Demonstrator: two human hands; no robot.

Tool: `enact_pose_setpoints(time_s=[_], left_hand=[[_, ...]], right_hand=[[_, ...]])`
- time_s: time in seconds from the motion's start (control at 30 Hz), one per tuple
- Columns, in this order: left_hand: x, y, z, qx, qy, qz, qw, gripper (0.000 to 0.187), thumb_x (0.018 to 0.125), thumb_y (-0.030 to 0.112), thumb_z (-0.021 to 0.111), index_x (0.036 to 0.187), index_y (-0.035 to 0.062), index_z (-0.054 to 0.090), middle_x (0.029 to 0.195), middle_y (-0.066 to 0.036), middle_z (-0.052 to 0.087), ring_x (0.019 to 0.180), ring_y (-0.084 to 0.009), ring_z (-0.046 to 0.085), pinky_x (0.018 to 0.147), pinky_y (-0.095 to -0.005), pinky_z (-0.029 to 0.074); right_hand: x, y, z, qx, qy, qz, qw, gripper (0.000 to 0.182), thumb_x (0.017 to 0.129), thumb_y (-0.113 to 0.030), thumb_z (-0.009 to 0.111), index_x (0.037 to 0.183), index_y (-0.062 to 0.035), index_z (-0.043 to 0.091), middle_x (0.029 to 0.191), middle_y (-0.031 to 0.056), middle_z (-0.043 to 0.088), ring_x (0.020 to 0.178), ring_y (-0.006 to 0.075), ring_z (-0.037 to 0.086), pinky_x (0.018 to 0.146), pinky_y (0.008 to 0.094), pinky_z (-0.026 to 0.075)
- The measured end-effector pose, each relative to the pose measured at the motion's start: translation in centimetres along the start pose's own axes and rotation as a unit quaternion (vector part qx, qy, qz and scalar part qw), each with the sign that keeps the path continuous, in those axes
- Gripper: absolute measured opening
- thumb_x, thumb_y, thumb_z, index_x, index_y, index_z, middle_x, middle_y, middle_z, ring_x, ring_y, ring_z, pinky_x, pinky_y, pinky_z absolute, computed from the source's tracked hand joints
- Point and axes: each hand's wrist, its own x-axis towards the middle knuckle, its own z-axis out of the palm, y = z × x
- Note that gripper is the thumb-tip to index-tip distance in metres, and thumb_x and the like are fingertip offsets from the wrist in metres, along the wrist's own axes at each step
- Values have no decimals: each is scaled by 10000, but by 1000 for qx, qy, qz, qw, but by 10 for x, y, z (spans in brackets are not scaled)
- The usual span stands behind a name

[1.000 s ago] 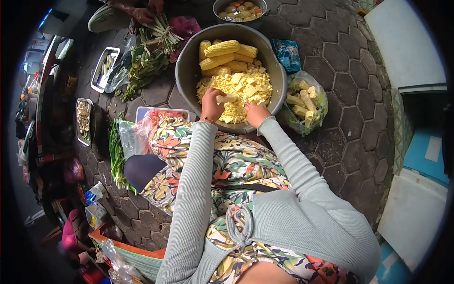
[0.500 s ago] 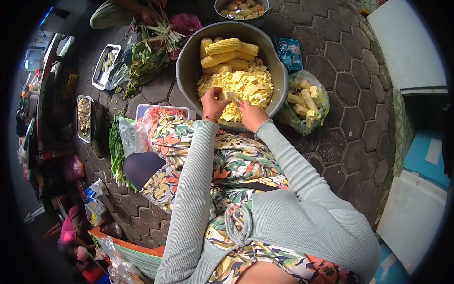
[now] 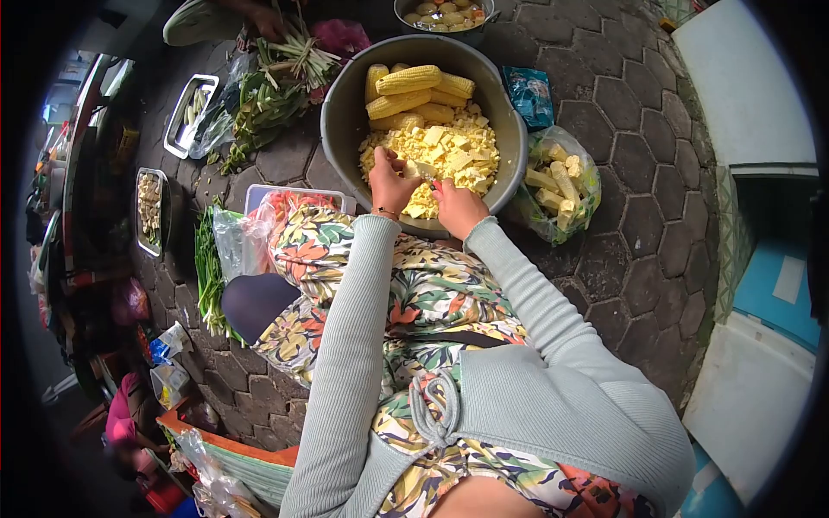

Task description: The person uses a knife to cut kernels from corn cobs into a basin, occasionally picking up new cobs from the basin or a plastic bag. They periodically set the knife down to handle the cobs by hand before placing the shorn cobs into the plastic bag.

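Note:
Both hands are over the near part of a large grey basin. My left hand is closed around a pale piece of corn cob. My right hand grips a small knife with a red handle, its blade against the cob. Cut yellow kernels lie beneath and beyond the hands. Several whole corn cobs are stacked at the basin's far side. Right of the basin, a clear plastic bag holds several stripped cobs.
Another person's hand is near green stalks at the upper left. A bowl in water, a teal packet, metal trays, a plastic box and spring onions surround the basin on dark paving.
My left hand has shifted slightly up and its fingers have changed position on the cob. My right hand has moved slightly down and left.

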Motion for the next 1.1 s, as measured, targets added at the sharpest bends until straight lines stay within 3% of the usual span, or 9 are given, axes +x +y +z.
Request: enact_pose_setpoints(time_s=[0.23, 0.37, 0.5, 0.57, 0.63, 0.7, 0.73, 0.83, 1.1], left_hand=[[1, 4, -1, 5, -11, 2, 1000, 539, 505, 105, 769, 868, 33, 376, 711, -114, 568, 649, -202, 576, 620, -300, 477], [-5, 18, 2, 25, -52, 24, 998, 517, 512, 99, 749, 851, 41, 363, 715, -123, 572, 659, -211, 575, 637, -304, 473], [2, -3, 6, 11, -19, 55, 998, 432, 549, 81, 719, 840, 36, 402, 796, -125, 592, 759, -233, 607, 673, -325, 479], [6, -11, 2, 75, -19, 15, 997, 408, 570, 78, 713, 873, 35, 444, 859, -101, 607, 819, -255, 608, 682, -318, 482], [7, -15, -3, 103, -12, 30, 994, 412, 563, 79, 719, 894, 31, 478, 881, -91, 611, 798, -233, 607, 685, -307, 483], [4, -12, -3, 86, -30, 22, 996, 411, 557, 82, 722, 903, 27, 509, 885, -87, 615, 784, -221, 605, 687, -301, 481], [4, -11, -5, 70, -45, 12, 996, 412, 550, 85, 725, 912, 23, 540, 889, -84, 618, 770, -209, 604, 689, -294, 480], [3, -12, -7, 84, -52, 9, 995, 413, 531, 96, 737, 911, 14, 596, 856, -84, 628, 735, -189, 600, 679, -289, 482], [3, -10, -6, 100, -23, -52, 993, 390, 520, 206, 761, 809, -19, 628, 708, -120, 630, 636, -190, 609, 611, -288, 487]], right_hand=[[0, -13, 2, -37, -4, 46, 998, 259, 891, -270, 385, 956, -34, 471, 779, 181, 622, 743, 335, 612, 663, 447, 469], [36, 22, 33, -67, -10, 91, 994, 278, 887, -260, 390, 976, -20, 496, 853, 186, 619, 800, 327, 607, 710, 429, 470], [33, 48, 24, -35, -41, 91, 994, 274, 868, -239, 420, 978, -17, 538, 917, 203, 596, 884, 344, 571, 744, 416, 458], [32, 57, 24, -65, -37, 24, 997, 274, 860, -241, 432, 969, -12, 537, 898, 206, 599, 845, 350, 580, 727, 422, 463], [14, 33, 3, -39, -33, 39, 998, 277, 859, -237, 427, 956, 2, 528, 861, 209, 601, 794, 357, 589, 701, 432, 468], [12, 24, 5, -51, -26, -39, 998, 281, 863, -241, 418, 930, 14, 517, 826, 212, 601, 755, 370, 590, 681, 443, 469], [18, 20, 18, 2, -31, 28, 999, 289, 872, -256, 409, 935, 11, 500, 827, 210, 604, 780, 370, 590, 701, 444, 463], [14, 4, 26, -8, -33, 90, 995, 298, 881, -273, 403, 958, 1, 491, 836, 196, 612, 809, 360, 592, 720, 439, 460], [35, -1, 35, -55, -43, 111, 991, 286, 894, -273, 396, 981, -13, 477, 881, 172, 618, 852, 311, 602, 733, 422, 460]])
